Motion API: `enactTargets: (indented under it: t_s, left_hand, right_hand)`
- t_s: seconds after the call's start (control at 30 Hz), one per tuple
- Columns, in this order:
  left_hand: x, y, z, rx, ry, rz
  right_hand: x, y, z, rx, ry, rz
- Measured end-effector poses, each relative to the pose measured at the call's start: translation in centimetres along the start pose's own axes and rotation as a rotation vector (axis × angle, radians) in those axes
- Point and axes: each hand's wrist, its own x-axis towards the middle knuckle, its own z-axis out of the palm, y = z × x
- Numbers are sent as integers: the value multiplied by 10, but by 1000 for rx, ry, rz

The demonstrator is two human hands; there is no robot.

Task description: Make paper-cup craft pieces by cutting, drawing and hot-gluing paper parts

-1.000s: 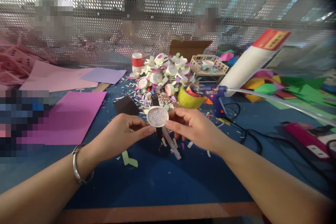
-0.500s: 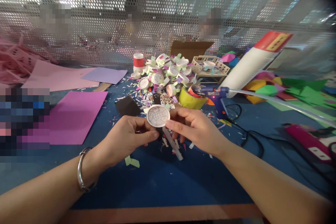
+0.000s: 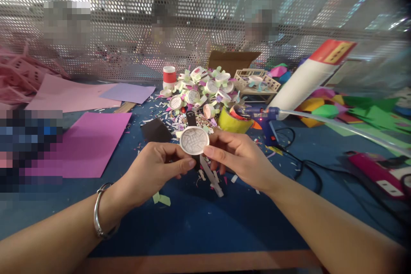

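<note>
- Two bare hands meet over the bench (image 3: 192, 233) around one small piece: a white disc (image 3: 194, 140) with a lined pattern on its face, set across a black strip (image 3: 191, 119).
- The disc sits between the hands, face up toward the wearer, and seems to be held a little above the bench.
- The strip gives the piece its long axis: it runs away from the person, its far end leaning slightly left, and shows on both the far and near sides of the disc.
- The right hand (image 3: 239, 154) pinches the disc's right rim, thumb on top; its fingers behind are partly hidden.
- The left hand (image 3: 160, 165) appears to pinch the strip's near part between thumb and forefinger, just below the disc; whether it also touches the rim, I cannot tell.
- Neither hand is clearly nearer the piece; the right one is on the disc, the left one on the strip.
- A translucent stick (image 3: 212, 178) slants below the disc, near the right fingertips.
- Beyond lie a heap of small paper pieces (image 3: 202, 87), a yellow-green bowl (image 3: 233, 120) and a blue glue gun (image 3: 268, 122).
</note>
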Motion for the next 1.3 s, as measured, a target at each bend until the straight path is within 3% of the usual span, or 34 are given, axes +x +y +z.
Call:
enactTargets:
  t_s: [0.3,0.5,0.63,0.8,0.9,0.97,1.1,1.3]
  left_hand:
    - [7,5,-7,-108,115,35]
    - [34,28,-8,-163,155,9]
    - [77,59,-6,-190,159,81]
    - [158,95,-9,-162,127,91]
    - [199,100,-11,-134,159,68]
    - [211,97,-13,-110,185,62]
    - [197,85,-22,-73,220,93]
    - [127,66,-49,-28,273,145]
  right_hand:
    - [-1,3,-4,-119,61,2]
    - [-5,2,-4,-281,50,-85]
    - [-7,1,-3,-438,63,-221]
    - [-5,5,-5,-525,43,-337]
    - [-5,6,-8,-542,38,-351]
    - [-4,6,-11,-553,42,-341]
    - [-4,6,-14,-571,39,-343]
    - [-4,5,-7,-592,2,-365]
